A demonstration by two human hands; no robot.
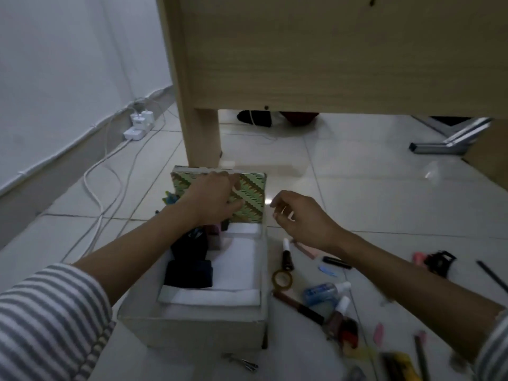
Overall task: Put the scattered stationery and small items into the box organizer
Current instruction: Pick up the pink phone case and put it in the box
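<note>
Head view: a person sits on the tiled floor point(357, 188) with the box point(192, 328) straight ahead and loose things spread to its right.
Left hand: the left hand point(214, 199) lies against the green patterned panel point(253, 199) at the far end of the box, fingertips near its top edge; blur hides whether it grips the panel or only touches it.
Right hand: the right hand point(302, 218) hangs in the air just right of the box, fingers loosely curled, with nothing visible in it.
Nearest things: the marker point(287, 257) lies just below that hand, with the tape roll point(281, 279) touching its near end; the blue bottle point(325, 291) and nail polish bottle point(339, 312) lie nearer the body.
Farther things: the black clip point(439, 262) is well off to the right, and the hair clips point(244, 364) lie in front of the box.
Box contents: dark items point(189, 273) fill the left side, while the white compartment point(239, 270) on the right has room.
Step in hand: probably fetching the next item.
Doing it well: drop the right hand onto the marker, pinch it mid-barrel, and lay it flat in the white compartment while the left hand steadies the box.
</note>
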